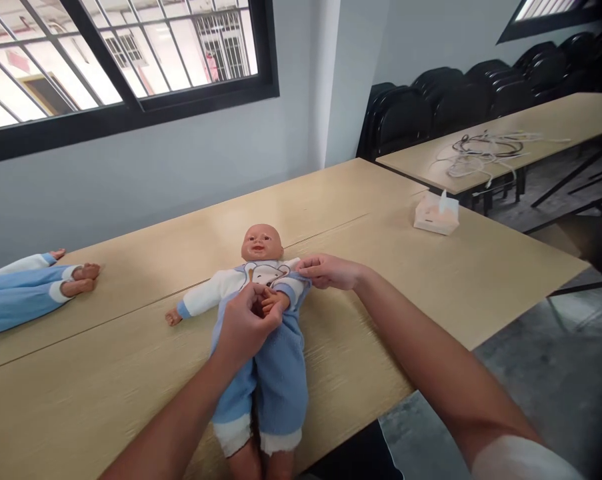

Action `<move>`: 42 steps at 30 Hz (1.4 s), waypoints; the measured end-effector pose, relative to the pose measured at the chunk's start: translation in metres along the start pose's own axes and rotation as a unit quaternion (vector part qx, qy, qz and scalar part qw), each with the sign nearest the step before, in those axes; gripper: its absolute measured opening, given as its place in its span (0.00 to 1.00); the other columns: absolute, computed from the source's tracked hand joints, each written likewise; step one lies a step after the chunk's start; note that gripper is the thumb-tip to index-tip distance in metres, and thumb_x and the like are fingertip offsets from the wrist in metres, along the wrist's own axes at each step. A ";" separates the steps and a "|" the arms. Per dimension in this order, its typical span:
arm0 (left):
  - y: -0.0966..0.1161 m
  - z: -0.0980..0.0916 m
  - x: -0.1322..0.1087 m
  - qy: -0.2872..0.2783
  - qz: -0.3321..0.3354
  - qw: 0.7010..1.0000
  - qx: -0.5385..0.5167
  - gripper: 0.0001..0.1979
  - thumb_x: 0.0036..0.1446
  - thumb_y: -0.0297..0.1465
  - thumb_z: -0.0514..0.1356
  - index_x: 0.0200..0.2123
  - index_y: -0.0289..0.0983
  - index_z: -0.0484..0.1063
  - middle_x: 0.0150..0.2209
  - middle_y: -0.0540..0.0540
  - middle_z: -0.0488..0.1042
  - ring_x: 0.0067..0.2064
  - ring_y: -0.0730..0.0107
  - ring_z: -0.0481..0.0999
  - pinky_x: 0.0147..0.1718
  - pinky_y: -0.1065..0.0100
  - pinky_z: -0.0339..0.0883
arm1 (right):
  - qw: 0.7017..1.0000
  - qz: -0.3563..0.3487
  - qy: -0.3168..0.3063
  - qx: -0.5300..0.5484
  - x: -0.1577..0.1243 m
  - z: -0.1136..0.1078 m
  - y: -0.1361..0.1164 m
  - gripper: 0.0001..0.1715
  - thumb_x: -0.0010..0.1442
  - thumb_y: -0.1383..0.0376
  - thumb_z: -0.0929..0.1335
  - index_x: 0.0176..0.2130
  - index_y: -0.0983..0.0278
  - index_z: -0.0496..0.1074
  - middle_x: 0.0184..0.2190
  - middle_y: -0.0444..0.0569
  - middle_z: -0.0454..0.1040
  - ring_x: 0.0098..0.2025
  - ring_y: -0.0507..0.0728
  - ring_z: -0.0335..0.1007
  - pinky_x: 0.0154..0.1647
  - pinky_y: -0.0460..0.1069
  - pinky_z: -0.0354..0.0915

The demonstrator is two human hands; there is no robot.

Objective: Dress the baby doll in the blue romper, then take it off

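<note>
One doll (283, 357) lies face up on the counter (81, 380), beneath my left fingers (273, 319), which close upon its small hand, and left of my right fingers (311, 268), pinched on clothing beside its shoulder. Far left, a second doll (21, 303), partly visible; far right, one tissue box (435, 217).

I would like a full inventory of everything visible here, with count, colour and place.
Doll: one, light brown, face up on near table
Outfit: one, blue and white, on doll
Second doll: one, blue-white clothes, left edge, partly shown
Tissue box: one, pale, table's right side
Tables: at least two, pale wood, centre and right
Cables: several, white and dark, right table
Chairs: several, black, behind
Windows: two, dark-framed, upper left, upper right
Wall: grey-blue, behind
Floor: grey, lower right
Left hand: one, bare, holding doll's hand
Right hand: one, bare, pinching outfit near doll's shoulder
</note>
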State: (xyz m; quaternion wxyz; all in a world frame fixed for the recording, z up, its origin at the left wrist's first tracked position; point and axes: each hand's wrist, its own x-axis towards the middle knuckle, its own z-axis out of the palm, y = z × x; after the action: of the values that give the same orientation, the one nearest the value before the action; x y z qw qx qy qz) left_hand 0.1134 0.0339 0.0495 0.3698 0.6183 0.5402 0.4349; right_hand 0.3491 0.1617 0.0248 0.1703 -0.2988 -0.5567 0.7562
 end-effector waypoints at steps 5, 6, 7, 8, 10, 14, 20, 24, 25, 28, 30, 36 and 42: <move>0.003 -0.006 -0.002 -0.018 0.026 0.998 0.052 0.07 0.52 0.29 0.61 0.36 0.39 0.73 0.29 0.54 0.71 0.29 0.72 0.69 0.30 0.71 0.65 | 0.998 0.023 -0.065 -0.003 -0.008 -0.007 -0.008 0.22 0.59 0.52 0.78 0.38 0.65 0.71 0.27 0.40 0.67 0.21 0.45 0.47 0.19 0.44 0.38; 0.004 -0.008 -0.001 -0.018 0.044 0.996 0.073 0.07 0.52 0.28 0.62 0.36 0.39 0.73 0.30 0.52 0.72 0.31 0.71 0.71 0.32 0.70 0.67 | 0.998 0.015 -0.068 -0.003 -0.009 -0.007 -0.010 0.22 0.60 0.52 0.77 0.37 0.65 0.70 0.30 0.42 0.70 0.22 0.45 0.48 0.18 0.44 0.38; 0.006 -0.010 -0.001 -0.015 0.068 0.993 0.094 0.06 0.52 0.28 0.62 0.36 0.39 0.73 0.34 0.50 0.74 0.34 0.70 0.73 0.35 0.69 0.69 | 0.998 0.006 -0.067 -0.002 -0.010 -0.007 -0.011 0.22 0.60 0.51 0.76 0.37 0.65 0.70 0.32 0.44 0.72 0.22 0.45 0.49 0.18 0.45 0.38; 0.007 -0.012 -0.001 -0.011 0.093 0.989 0.111 0.06 0.51 0.28 0.62 0.35 0.39 0.74 0.38 0.48 0.76 0.38 0.68 0.75 0.39 0.68 0.70 | 0.998 -0.002 -0.061 0.000 -0.010 -0.006 -0.010 0.22 0.61 0.50 0.76 0.36 0.64 0.69 0.32 0.44 0.72 0.22 0.45 0.49 0.18 0.45 0.38; 0.009 -0.014 -0.001 -0.006 0.122 0.985 0.125 0.07 0.51 0.28 0.63 0.36 0.39 0.75 0.43 0.46 0.78 0.43 0.65 0.77 0.43 0.66 0.71 | 0.999 -0.018 -0.042 0.010 -0.008 -0.006 -0.006 0.23 0.60 0.49 0.76 0.36 0.64 0.69 0.30 0.41 0.69 0.21 0.45 0.46 0.19 0.45 0.37; 0.008 -0.015 -0.004 -0.006 0.112 0.985 0.133 0.09 0.52 0.27 0.62 0.39 0.39 0.76 0.35 0.49 0.79 0.35 0.68 0.77 0.37 0.66 0.72 | 0.998 -0.046 0.009 0.032 -0.003 -0.005 0.009 0.27 0.60 0.45 0.75 0.39 0.64 0.70 0.29 0.39 0.65 0.21 0.44 0.40 0.20 0.45 0.36; 0.009 -0.017 -0.005 -0.040 0.224 0.959 0.172 0.09 0.49 0.27 0.64 0.37 0.39 0.74 0.35 0.48 0.81 0.37 0.64 0.80 0.40 0.63 0.74 | 0.987 -0.104 0.122 -0.020 0.009 -0.004 0.017 0.28 0.61 0.42 0.73 0.34 0.62 0.67 0.24 0.36 0.59 0.21 0.46 0.45 0.21 0.45 0.43; 0.020 -0.022 -0.003 -0.095 0.281 0.936 0.189 0.10 0.46 0.26 0.64 0.34 0.40 0.73 0.32 0.49 0.79 0.33 0.65 0.78 0.36 0.63 0.72 | 0.975 -0.138 0.171 -0.045 0.021 -0.007 0.011 0.26 0.61 0.43 0.73 0.33 0.62 0.69 0.21 0.37 0.59 0.22 0.48 0.49 0.22 0.46 0.47; 0.023 -0.025 -0.002 -0.104 0.285 0.934 0.187 0.10 0.45 0.26 0.64 0.35 0.40 0.73 0.32 0.49 0.79 0.33 0.65 0.78 0.35 0.63 0.72 | 0.974 -0.137 0.176 -0.037 0.025 -0.008 0.010 0.26 0.61 0.43 0.73 0.33 0.63 0.70 0.21 0.38 0.61 0.22 0.48 0.50 0.22 0.46 0.47; 0.029 -0.035 0.000 -0.122 0.278 0.938 0.165 0.12 0.44 0.27 0.66 0.35 0.40 0.74 0.35 0.49 0.81 0.36 0.63 0.80 0.37 0.63 0.74 | 0.976 -0.125 0.177 0.009 0.034 -0.009 0.012 0.25 0.60 0.45 0.75 0.36 0.64 0.75 0.22 0.41 0.67 0.22 0.48 0.52 0.22 0.45 0.49; 0.030 -0.043 0.002 -0.092 0.239 0.959 0.123 0.11 0.45 0.27 0.65 0.35 0.40 0.74 0.37 0.48 0.81 0.39 0.62 0.81 0.40 0.63 0.75 | 0.976 -0.120 0.177 0.031 0.039 -0.008 0.016 0.26 0.58 0.45 0.75 0.41 0.64 0.77 0.24 0.43 0.71 0.22 0.48 0.54 0.20 0.45 0.50; 0.022 -0.053 0.016 0.112 0.059 0.991 -0.041 0.09 0.58 0.36 0.62 0.37 0.37 0.77 0.40 0.44 0.82 0.43 0.61 0.82 0.42 0.65 0.76 | 0.971 -0.103 0.152 0.155 0.036 0.011 0.029 0.22 0.61 0.51 0.75 0.51 0.60 0.79 0.42 0.49 0.83 0.38 0.55 0.76 0.34 0.47 0.70; 0.018 -0.055 0.024 0.145 0.034 0.987 -0.065 0.13 0.59 0.40 0.61 0.37 0.37 0.77 0.39 0.45 0.82 0.40 0.60 0.81 0.37 0.65 0.77 | 0.973 -0.084 0.104 0.187 0.009 0.034 0.035 0.24 0.60 0.48 0.74 0.49 0.61 0.78 0.38 0.48 0.80 0.34 0.53 0.72 0.28 0.45 0.64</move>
State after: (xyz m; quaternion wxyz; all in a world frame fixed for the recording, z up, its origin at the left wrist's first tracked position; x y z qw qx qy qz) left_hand 0.0691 0.0547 0.0889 0.3116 0.5413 0.5373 0.5667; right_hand 0.3227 0.1307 -0.0036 0.3425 -0.2910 -0.4081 0.7947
